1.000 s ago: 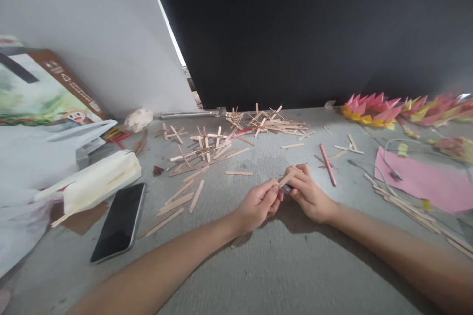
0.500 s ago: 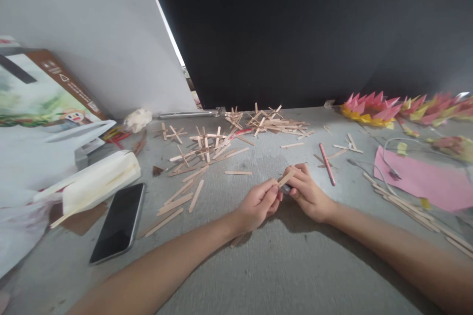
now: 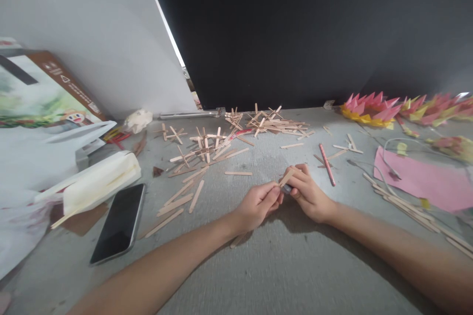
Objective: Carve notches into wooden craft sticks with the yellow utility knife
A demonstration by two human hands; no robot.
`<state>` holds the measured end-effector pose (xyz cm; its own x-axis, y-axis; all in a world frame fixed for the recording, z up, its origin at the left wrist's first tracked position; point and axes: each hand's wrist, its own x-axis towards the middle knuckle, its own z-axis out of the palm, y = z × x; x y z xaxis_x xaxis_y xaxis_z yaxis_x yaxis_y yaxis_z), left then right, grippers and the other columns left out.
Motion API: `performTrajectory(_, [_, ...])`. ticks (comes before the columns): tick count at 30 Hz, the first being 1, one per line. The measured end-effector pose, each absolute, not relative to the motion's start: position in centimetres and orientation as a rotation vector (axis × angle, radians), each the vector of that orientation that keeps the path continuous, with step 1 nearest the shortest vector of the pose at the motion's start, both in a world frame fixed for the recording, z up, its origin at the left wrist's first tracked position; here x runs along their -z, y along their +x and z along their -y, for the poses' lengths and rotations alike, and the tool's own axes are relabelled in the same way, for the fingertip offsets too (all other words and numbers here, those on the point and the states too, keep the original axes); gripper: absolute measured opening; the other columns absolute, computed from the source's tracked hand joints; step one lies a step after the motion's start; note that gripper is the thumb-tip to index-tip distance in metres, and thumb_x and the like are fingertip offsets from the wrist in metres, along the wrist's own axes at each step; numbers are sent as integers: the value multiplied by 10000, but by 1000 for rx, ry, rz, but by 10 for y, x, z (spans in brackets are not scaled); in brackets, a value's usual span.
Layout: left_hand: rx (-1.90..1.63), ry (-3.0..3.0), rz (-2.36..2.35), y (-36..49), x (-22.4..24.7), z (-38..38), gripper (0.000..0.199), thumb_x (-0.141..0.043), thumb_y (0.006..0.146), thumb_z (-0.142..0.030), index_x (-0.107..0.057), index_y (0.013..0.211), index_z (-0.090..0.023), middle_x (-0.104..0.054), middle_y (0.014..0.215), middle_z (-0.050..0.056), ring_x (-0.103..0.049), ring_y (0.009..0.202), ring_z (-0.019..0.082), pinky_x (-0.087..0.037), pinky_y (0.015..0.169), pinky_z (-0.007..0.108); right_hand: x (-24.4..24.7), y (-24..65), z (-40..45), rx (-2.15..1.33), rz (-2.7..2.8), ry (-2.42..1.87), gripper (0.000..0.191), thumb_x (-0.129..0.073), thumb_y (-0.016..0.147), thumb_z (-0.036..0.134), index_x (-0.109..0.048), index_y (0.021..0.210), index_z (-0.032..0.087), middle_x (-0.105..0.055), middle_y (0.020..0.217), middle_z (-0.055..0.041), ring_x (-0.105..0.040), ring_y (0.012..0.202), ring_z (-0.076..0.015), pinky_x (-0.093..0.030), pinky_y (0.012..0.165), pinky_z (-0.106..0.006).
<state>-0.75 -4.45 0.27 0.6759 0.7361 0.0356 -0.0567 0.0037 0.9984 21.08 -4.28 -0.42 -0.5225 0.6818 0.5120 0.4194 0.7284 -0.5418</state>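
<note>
Over the middle of the grey table, my left hand (image 3: 258, 205) is closed, pinching one end of a wooden craft stick (image 3: 286, 177). The stick slants up toward the fingers of my right hand (image 3: 309, 198). My right hand is closed around a small dark grey object (image 3: 287, 188) just below the stick; its kind does not show, as the fingers cover most of it. The two hands almost meet. Another craft stick (image 3: 238, 241) lies partly under my left wrist. A single loose stick (image 3: 238, 173) rests beyond my left hand.
Behind the hands lies a heap of craft sticks (image 3: 283, 123), some joined in crosses. At left are a black phone (image 3: 118, 224) and a white paper packet (image 3: 101, 182). To the right are a red pencil (image 3: 327, 165), pink paper (image 3: 428, 184), a cable (image 3: 389, 170) and folded-paper flowers (image 3: 371, 110).
My left hand has shifted very slightly to the right, toward the grey object. My right hand has hardly moved, and the stick stays between the hands.
</note>
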Motion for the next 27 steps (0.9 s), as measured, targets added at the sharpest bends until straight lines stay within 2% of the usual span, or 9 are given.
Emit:
performTrajectory(6, [-640, 1460, -634, -7, -2, 38, 502, -435, 1073, -634, -531, 878, -181, -358, 604, -77, -294, 521, 90, -243, 507, 232, 5, 213, 42, -396, 2231, -902, 602, -140, 1127, 575, -598, 964, 220, -568, 894, -47, -522, 866, -238, -330, 911, -442])
performTrajectory(9, [-600, 1421, -629, -6, -1, 33, 488, -477, 1061, -630, -534, 883, -180, -360, 598, -80, -274, 507, 84, -228, 493, 226, 5, 215, 40, -319, 2295, -969, 541, -170, 1142, 504, -597, 979, 216, -585, 920, -62, -521, 891, -249, -325, 926, -450])
performTrajectory(15, [-599, 1289, -590, -4, 1, 30, 497, -552, 1015, -667, -439, 841, -216, -257, 609, -118, -164, 487, 63, -167, 478, 216, 2, 214, 37, -294, 2326, -1033, 451, -217, 1148, 397, -596, 990, 211, -599, 938, -69, -527, 907, -249, -309, 944, -450])
performTrajectory(20, [-635, 1368, -620, -4, 3, 30, 523, -519, 1015, -694, -443, 824, -214, -272, 596, -110, -197, 499, 73, -185, 489, 224, 4, 214, 36, -269, 2312, -1024, 449, -212, 1150, 414, -588, 1019, 207, -579, 936, -61, -519, 898, -246, -298, 941, -444])
performTrajectory(24, [-585, 1453, -678, -5, -1, 30, 501, -508, 1026, -662, -501, 842, -196, -349, 619, -85, -270, 532, 90, -252, 521, 227, 5, 216, 35, -243, 2322, -997, 459, -199, 1152, 427, -575, 1005, 208, -572, 929, -55, -514, 886, -243, -296, 930, -438])
performTrajectory(27, [-520, 1471, -685, -5, -3, 29, 457, -497, 1041, -612, -536, 886, -184, -359, 643, -78, -302, 558, 101, -259, 541, 235, 4, 219, 33, -214, 2342, -976, 456, -207, 1153, 410, -568, 962, 206, -571, 900, -50, -509, 864, -240, -291, 915, -435])
